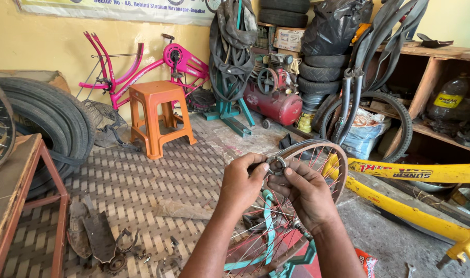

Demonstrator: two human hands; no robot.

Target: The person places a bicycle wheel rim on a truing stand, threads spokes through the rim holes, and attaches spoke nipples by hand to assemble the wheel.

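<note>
Taking the spoked wheel [291, 206] in its teal stand as our landmark, we begin far to its left with a wooden table [8, 180] and, behind that, stacked black tyres [55, 118]. Still left of the wheel, on the woven floor mat, lie dark scraps of metal parts [98, 239]; up and left of it stands an orange plastic stool [157, 116] with a pink bicycle frame [142, 64] against the wall behind. Directly over the wheel's rim our left hand [241, 185] and right hand [306, 193] meet — both pinch a small metal ring [276, 166], fingers closed on it from either side, thumbs and forefingers pressed to its edge. The ring sits just above the wheel, held clear of the spokes. Behind the wheel stands a red air compressor [273, 103]; to its right a yellow bicycle frame [415, 190] crosses low, and past that wooden shelves [430, 82] hold a plastic bottle [447, 98].
</note>
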